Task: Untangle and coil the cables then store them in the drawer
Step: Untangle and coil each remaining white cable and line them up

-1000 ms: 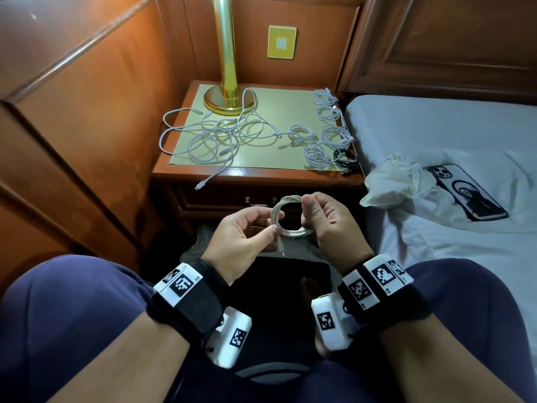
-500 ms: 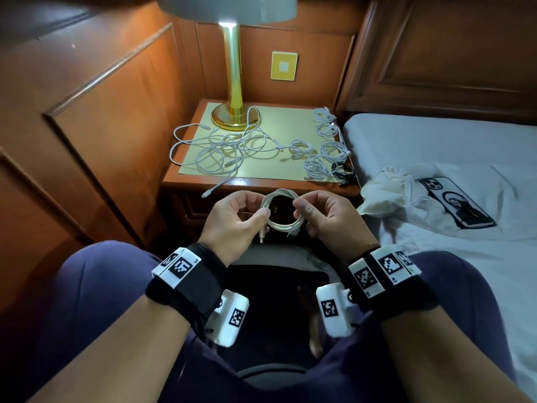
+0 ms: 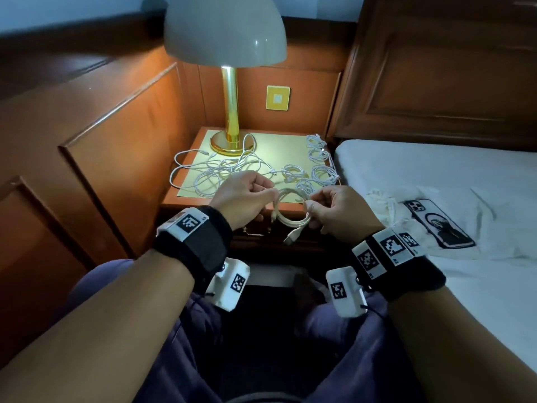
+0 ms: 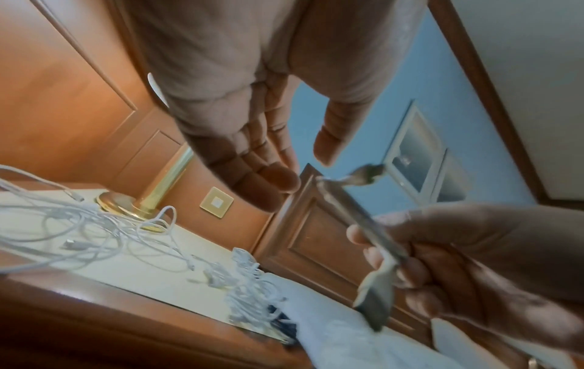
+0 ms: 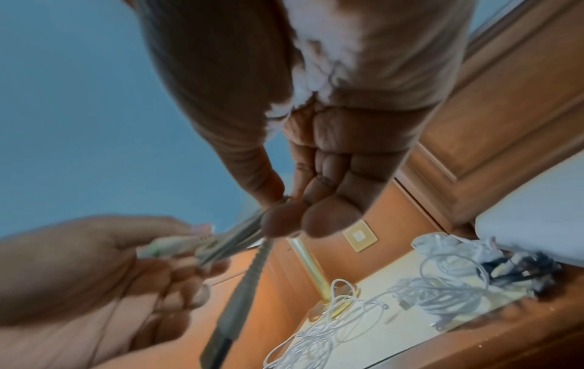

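We see the white-sheeted bed [image 3: 436, 175] filling the right side, its dark wooden headboard [image 3: 441, 77] rising behind it. Left of the bed stands the reddish wooden nightstand [image 3: 186, 199] with a pale yellow top, and its closed drawer front [image 3: 261, 237] sits just under the hands. On the nightstand's back edge stands the brass lamp with a pale dome shade [image 3: 225, 33].

A loose tangle of thin white cables [image 3: 220, 173] sprawls over the left and middle of the nightstand top, one loop lying against the lamp base. Several small white coiled cables [image 3: 319, 161] lie along the right edge, near the bed. On the bed, a crumpled white cloth [image 3: 386, 210] lies just beside a phone in a dark patterned case [image 3: 438, 225].

In front of the nightstand edge we hold a small coil of whitish braided cable [image 3: 290, 210] in the air between both hands. Our left hand [image 3: 244, 199] pinches the coil's left side between thumb and fingertips, though the left wrist view is too blurred to confirm how firmly. Our right hand [image 3: 337, 210] has thumb and curled fingers clamped on the coil's right side. The cable's plug end [image 3: 292, 238] hangs free below the coil.
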